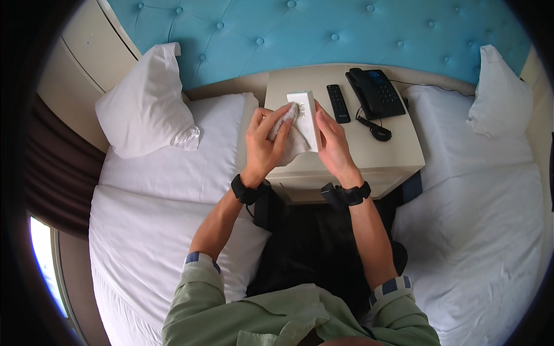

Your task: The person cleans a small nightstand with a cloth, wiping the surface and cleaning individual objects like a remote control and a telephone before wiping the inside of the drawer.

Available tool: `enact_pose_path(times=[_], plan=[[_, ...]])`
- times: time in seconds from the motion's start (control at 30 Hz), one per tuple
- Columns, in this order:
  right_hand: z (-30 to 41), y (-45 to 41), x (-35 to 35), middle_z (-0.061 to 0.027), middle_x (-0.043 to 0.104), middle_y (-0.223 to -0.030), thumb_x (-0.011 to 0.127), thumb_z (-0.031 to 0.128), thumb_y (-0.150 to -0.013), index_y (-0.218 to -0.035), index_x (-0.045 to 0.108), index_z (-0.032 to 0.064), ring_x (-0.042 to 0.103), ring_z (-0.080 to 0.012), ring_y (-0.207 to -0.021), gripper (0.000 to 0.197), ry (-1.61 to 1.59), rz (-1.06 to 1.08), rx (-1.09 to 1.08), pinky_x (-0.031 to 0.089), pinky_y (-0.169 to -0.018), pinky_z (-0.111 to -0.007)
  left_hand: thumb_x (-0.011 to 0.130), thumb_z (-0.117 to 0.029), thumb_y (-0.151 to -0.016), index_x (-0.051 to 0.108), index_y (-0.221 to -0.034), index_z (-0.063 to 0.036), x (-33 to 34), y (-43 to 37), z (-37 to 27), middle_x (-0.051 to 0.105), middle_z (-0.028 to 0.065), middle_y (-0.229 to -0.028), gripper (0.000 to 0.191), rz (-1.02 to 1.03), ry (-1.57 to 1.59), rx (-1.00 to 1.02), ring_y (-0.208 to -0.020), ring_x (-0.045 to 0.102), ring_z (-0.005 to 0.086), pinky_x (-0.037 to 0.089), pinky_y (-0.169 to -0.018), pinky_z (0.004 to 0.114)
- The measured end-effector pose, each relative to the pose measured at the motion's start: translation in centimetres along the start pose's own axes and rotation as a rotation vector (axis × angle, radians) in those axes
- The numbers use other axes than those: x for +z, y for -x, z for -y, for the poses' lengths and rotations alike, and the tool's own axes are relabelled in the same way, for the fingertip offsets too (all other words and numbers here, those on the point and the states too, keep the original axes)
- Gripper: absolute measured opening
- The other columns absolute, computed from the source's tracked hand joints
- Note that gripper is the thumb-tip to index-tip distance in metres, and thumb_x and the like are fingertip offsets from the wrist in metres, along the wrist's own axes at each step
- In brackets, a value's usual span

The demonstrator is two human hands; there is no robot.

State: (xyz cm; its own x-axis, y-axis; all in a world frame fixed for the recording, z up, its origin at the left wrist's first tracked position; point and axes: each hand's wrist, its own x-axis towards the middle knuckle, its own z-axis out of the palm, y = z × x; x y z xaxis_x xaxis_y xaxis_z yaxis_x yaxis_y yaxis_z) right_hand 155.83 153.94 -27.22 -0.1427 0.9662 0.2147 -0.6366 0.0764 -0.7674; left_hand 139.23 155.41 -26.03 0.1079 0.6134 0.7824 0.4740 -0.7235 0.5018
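Observation:
In my right hand is a white remote control, held up by its edge above the front of the nightstand. Some small printed marks show on the face turned to the left. My left hand grips a pale terry cloth and presses it against that face. The cloth's loose end hangs below my left fingers. Part of the white device is covered by the cloth and my fingers, so its exact kind is hard to confirm.
A black remote control and a black corded telephone lie on the cream nightstand. Beds with white sheets flank it, the left bed and the right bed, each bearing a pillow. Behind rises a blue tufted headboard.

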Motion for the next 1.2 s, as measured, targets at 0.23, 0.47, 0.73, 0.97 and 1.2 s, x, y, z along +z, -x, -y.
enact_pose_path(times=[0.23, 0.47, 0.73, 0.97, 1.2], plan=[[-1.0, -0.2, -0.8, -0.0075, 0.048, -0.151, 0.051, 0.026, -0.108, -0.156, 0.035, 0.0020, 0.046, -0.0134, -0.135, 0.056, 0.073, 0.031, -0.060, 0.038, -0.112, -0.030, 0.074, 0.000, -0.085, 0.073, -0.124, -0.0086, -0.4, 0.9, -0.5, 0.057, 0.0072, -0.086, 0.039, 0.116, 0.000, 0.080, -0.073, 0.056, 0.0178, 0.048, -0.065, 0.030], [0.1, 1.1, 0.8, -0.0081, 0.055, -0.144, 0.051, 0.026, -0.108, -0.155, 0.040, 0.0062, 0.056, -0.0105, -0.119, 0.051, 0.147, 0.066, 0.075, 0.046, -0.102, -0.028, 0.077, -0.001, -0.082, 0.076, -0.117, -0.0118, -1.3, 0.2, -1.2, 0.058, 0.0071, -0.085, 0.037, 0.028, -0.052, 0.149, -0.069, 0.058, 0.0193, 0.048, -0.059, 0.031], [1.4, 0.9, 1.4, -0.0132, 0.061, -0.138, 0.033, 0.039, -0.112, -0.153, 0.042, 0.0040, 0.056, -0.0155, -0.123, 0.055, 0.685, 0.010, -0.263, 0.041, -0.106, -0.029, 0.073, 0.000, -0.084, 0.075, -0.117, -0.0086, -1.3, -1.8, -2.7, 0.059, 0.0093, -0.085, 0.033, -0.007, -0.161, 0.105, -0.070, 0.059, 0.0211, 0.049, -0.062, 0.032], [0.4, 0.7, 0.2, -0.0160, 0.054, -0.147, 0.014, 0.059, -0.108, -0.153, 0.041, 0.0026, 0.049, -0.0224, -0.135, 0.078, 0.539, -0.028, -0.268, 0.034, -0.114, -0.032, 0.078, -0.007, -0.078, 0.075, -0.120, -0.0160, -0.3, 3.3, -4.1, 0.058, 0.0029, -0.085, 0.043, 0.301, -0.170, 0.297, -0.061, 0.058, 0.0174, 0.049, -0.052, 0.031], [0.1, 1.1, 2.5, -0.0165, 0.045, -0.155, 0.014, 0.062, -0.107, -0.155, 0.036, 0.0012, 0.042, -0.0237, -0.142, 0.081, 0.572, -0.067, -0.199, 0.030, -0.117, -0.032, 0.077, -0.010, -0.082, 0.076, -0.119, -0.0186, -1.7, -3.3, -0.8, 0.060, 0.0014, -0.084, 0.038, -0.052, -0.251, 0.191, -0.055, 0.058, 0.0155, 0.049, -0.050, 0.031]])
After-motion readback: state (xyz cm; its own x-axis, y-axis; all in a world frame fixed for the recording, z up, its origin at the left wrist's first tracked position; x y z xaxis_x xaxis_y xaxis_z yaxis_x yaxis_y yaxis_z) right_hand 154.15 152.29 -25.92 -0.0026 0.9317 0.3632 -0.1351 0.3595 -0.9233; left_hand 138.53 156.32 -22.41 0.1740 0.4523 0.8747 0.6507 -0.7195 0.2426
